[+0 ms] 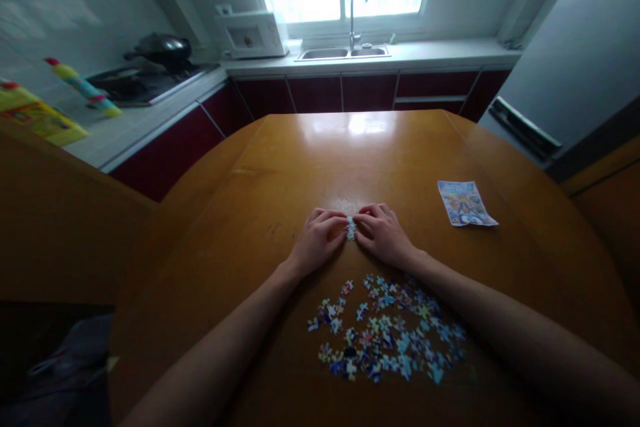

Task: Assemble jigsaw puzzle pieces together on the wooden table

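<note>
A short strip of joined jigsaw puzzle pieces [351, 228] lies on the wooden table between my hands. My left hand [321, 237] grips its left side with fingers and thumb bent inward. From the other side, my right hand [383, 235] closes on the strip's right edge in the same way. Fingertips cover part of the strip, so its exact piece count is hidden. Nearer to me, below the hands, a loose heap of jigsaw puzzle pieces [380, 330] is spread out, mostly blue, white and yellow. My right forearm passes over the heap's right edge.
A printed picture sheet [466, 203] rests on the right of the round-ended wooden table [320, 160]. Beyond are a sink [325, 53], a white microwave [253, 35], and a stove with a dark pan [163, 48]. Bottles [83, 87] stand on the left counter.
</note>
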### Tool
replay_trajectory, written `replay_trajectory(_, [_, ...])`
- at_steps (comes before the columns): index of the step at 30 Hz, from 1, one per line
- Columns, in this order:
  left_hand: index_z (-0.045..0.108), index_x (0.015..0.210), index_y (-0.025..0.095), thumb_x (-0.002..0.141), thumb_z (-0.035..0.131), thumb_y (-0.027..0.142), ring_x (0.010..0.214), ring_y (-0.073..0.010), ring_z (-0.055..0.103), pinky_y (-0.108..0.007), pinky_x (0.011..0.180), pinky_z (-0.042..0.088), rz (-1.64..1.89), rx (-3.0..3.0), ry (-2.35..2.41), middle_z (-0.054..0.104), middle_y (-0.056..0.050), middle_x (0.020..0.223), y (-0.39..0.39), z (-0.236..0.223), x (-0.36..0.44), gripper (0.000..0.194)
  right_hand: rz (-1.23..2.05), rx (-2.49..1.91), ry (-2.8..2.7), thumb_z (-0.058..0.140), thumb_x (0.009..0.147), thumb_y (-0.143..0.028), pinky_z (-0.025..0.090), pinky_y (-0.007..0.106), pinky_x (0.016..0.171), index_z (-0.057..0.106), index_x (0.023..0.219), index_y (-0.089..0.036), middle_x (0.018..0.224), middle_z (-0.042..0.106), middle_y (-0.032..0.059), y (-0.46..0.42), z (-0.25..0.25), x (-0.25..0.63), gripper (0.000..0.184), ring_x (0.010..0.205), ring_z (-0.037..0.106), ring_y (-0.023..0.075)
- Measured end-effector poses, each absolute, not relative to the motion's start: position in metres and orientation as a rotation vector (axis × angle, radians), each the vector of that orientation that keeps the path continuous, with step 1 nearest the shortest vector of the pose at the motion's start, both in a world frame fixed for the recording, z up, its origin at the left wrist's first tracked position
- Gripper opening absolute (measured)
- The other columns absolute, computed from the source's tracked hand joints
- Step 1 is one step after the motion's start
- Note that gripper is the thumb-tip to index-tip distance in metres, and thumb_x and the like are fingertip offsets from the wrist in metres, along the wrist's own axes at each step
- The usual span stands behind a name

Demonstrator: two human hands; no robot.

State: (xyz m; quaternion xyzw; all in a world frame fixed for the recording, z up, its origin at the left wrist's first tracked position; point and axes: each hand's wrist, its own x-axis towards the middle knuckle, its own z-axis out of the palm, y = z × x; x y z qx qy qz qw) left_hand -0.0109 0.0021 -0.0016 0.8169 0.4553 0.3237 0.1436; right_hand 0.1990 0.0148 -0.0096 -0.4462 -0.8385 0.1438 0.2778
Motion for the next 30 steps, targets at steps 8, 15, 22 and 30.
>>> replay_trajectory(8, [0.075, 0.103, 0.027, 0.093, 0.062, 0.026, 0.101, -0.0216, 0.056, -0.041, 0.094, 0.049, 0.831, 2.387, 1.270, 0.072, -0.001, 0.112, 0.003, -0.001, -0.012, 0.016, 0.398, -1.205, -2.240, 0.064, 0.089, -0.030, 0.043, 0.047, 0.099, 0.071, 0.113, -0.024, 0.116, 0.062, 0.0091, 0.015, -0.008, 0.198, 0.026, 0.113, 0.049, 0.0283])
replay_trajectory(15, [0.076, 0.102, 0.027, 0.093, 0.062, 0.027, 0.101, -0.0215, 0.056, -0.041, 0.094, 0.049, 0.835, 2.374, 1.267, 0.072, -0.001, 0.113, 0.003, -0.002, -0.012, 0.016, 0.490, -1.153, -2.176, 0.066, 0.088, -0.030, 0.045, 0.046, 0.098, 0.074, 0.110, -0.025, 0.112, 0.064, 0.0083, 0.021, -0.013, 0.202, 0.023, 0.109, 0.052, 0.0269])
replay_trajectory(22, [0.076, 0.101, 0.027, 0.094, 0.062, 0.028, 0.101, -0.0215, 0.056, -0.042, 0.094, 0.049, 0.837, 2.377, 1.265, 0.072, -0.002, 0.113, 0.004, -0.002, -0.013, 0.016, 0.661, -1.101, -1.872, 0.057, 0.091, -0.016, 0.048, 0.040, 0.093, 0.073, 0.107, -0.022, 0.103, 0.068, 0.0080, 0.028, -0.018, 0.202, 0.024, 0.101, 0.059, 0.0225])
replay_trajectory(30, [0.075, 0.103, 0.027, 0.093, 0.062, 0.026, 0.101, -0.0218, 0.055, -0.042, 0.095, 0.049, 0.815, 2.376, 1.278, 0.072, -0.001, 0.113, 0.003, 0.000, -0.012, 0.016, 0.624, -1.056, -1.959, 0.059, 0.088, -0.011, 0.047, 0.040, 0.093, 0.077, 0.097, -0.025, 0.102, 0.065, 0.0065, 0.025, -0.020, 0.204, 0.024, 0.102, 0.057, 0.0219])
